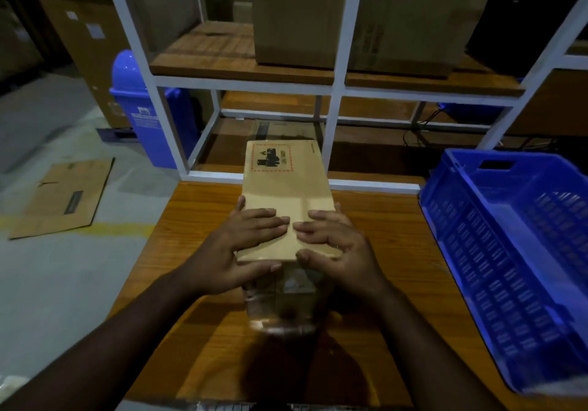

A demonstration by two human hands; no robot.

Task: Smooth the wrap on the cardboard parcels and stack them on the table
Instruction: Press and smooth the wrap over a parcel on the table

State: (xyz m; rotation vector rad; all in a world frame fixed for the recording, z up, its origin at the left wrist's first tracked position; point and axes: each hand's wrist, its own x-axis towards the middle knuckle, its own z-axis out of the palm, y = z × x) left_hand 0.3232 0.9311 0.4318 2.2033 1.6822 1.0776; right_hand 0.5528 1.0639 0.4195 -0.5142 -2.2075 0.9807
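Observation:
A tall cardboard parcel (286,184) stands on the wooden table (178,251), with a red-bordered black label near its far end. Clear plastic wrap covers it and shows glossy on its near face (283,302). My left hand (245,245) lies flat on the near left part of the top, thumb hooked over the near edge. My right hand (337,245) rests on the near right part, fingers spread, thumb over the same edge. The fingertips of both hands almost meet at the top's middle. Whether another parcel sits beneath the top one I cannot tell.
A blue plastic crate (509,251) sits at the table's right. Behind the table stands a white-framed shelf (337,86) with large cardboard boxes (296,19). A blue bin (149,108) and a flattened carton (60,197) are on the floor at the left.

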